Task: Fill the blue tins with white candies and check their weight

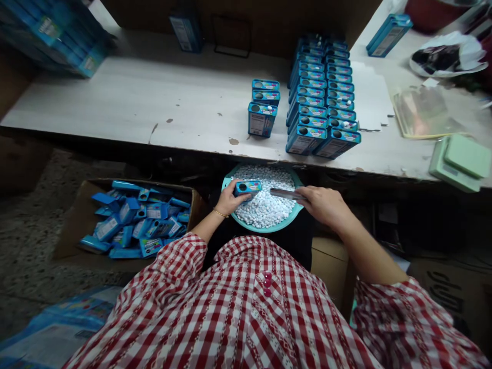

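My left hand (229, 199) grips a small blue tin (248, 187) by its sides, its printed top with a dark round opening turned upward. The tin is over the left part of a turquoise basin (266, 229) in my lap. Small white candy-like pellets (265, 212) fill the basin. My right hand (321, 203) is closed round a narrow, dark, scoop-like metal tool (285, 193). Its tip points left, over the pellets and a short way from the tin. The tool's exact shape is hard to make out.
Blue tins stand in two long rows (321, 102) on the white table (184, 107), with a short row (262, 120) to their left. A cardboard box (71, 225) of loose tins sits at lower left. A green scale (461, 161) and plastic bags (426, 110) lie at right.
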Available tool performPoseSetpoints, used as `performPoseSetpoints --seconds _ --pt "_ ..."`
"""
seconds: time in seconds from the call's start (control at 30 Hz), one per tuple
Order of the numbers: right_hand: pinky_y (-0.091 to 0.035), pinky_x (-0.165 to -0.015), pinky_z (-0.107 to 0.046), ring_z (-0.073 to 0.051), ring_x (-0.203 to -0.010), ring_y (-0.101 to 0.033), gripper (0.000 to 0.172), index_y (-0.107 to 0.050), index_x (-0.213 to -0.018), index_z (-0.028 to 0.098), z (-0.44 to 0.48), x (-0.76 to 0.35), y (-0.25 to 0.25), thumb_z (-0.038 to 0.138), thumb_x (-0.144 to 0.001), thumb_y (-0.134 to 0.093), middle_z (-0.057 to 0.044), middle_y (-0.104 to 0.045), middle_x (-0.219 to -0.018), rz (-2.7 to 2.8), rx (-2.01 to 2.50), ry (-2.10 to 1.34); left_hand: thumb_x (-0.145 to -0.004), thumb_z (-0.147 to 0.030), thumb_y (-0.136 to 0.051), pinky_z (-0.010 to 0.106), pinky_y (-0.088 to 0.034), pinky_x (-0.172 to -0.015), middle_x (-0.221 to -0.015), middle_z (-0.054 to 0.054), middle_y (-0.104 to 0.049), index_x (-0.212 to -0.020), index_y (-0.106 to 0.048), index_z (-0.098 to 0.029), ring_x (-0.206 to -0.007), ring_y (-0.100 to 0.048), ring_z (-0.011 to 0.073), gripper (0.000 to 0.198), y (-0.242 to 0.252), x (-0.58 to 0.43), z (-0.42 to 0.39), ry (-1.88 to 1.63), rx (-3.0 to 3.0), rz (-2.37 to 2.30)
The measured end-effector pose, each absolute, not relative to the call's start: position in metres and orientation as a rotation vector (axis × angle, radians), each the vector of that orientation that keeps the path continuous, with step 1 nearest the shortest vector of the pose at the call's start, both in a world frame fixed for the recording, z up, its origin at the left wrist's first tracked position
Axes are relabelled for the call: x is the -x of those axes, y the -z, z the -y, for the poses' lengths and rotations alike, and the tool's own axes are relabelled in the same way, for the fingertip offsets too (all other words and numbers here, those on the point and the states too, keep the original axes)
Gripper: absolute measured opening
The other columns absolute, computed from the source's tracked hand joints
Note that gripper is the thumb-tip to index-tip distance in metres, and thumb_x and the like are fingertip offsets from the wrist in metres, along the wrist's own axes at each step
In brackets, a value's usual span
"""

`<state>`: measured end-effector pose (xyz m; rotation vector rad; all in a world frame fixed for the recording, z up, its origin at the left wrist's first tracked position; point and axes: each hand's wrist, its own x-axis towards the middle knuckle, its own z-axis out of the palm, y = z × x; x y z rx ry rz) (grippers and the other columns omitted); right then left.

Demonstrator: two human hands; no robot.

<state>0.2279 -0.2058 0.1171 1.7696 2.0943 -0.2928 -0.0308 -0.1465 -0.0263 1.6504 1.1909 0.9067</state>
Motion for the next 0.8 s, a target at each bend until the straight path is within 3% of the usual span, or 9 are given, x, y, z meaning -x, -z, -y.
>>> performPoseSetpoints --seconds 0.17,0.33,0.6,0.8 --pt "-0.046 -0.068 -0.026 -0.021 -0.089 -0.065 0.030 -0.058 -0.115 0.023 0.217 -0.242 -0.025 0.030 -0.089 -0.043 -0.008 -0.066 -0.110 -1.980 -1.850 0.472 -0.061 -0.040 -0.073 0.032 -0.047 -0.080 -0.084 0.001 -0.061 -0.092 -0.053 -0.018 -0.079 -0.059 0.0159 0.044 0.047 0.036 0.141 -0.913 -1.131 -1.164" --pt "-0.044 -0.085 -0.028 -0.020 -0.106 -0.058 0.035 -0.055 -0.122 0.025 0.204 -0.213 0.031 0.030 -0.090 -0.043 -0.005 -0.061 -0.122 -2.042 -2.018 0.680 -0.056 -0.043 -0.076 0.035 -0.049 -0.081 -0.088 0.002 -0.063 -0.093 -0.050 -0.019 -0.081 -0.061 0.0164 0.052 0.059 0.007 0.145 -0.868 -0.827 -1.052" --pt "-0.046 -0.085 -0.030 -0.018 -0.100 -0.061 0.034 -0.061 -0.113 0.018 0.205 -0.240 0.051 0.028 -0.082 -0.056 -0.006 -0.067 -0.109 -2.237 -2.269 1.268 -0.065 -0.045 -0.069 0.034 -0.048 -0.083 -0.092 0.003 -0.062 -0.101 -0.050 -0.019 -0.084 -0.060 0.0162 0.048 0.033 0.029 0.147 -0.889 -1.191 -1.081" --pt "-0.047 -0.080 -0.030 -0.017 -0.087 -0.063 0.033 -0.064 -0.109 0.015 0.201 -0.252 0.010 0.029 -0.080 -0.058 -0.006 -0.070 -0.096 -2.385 -2.265 1.360 -0.068 -0.041 -0.068 0.030 -0.047 -0.080 -0.091 0.003 -0.061 -0.101 -0.054 -0.017 -0.084 -0.059 0.0170 0.044 0.016 0.050 0.147 -0.914 -1.709 -1.220"
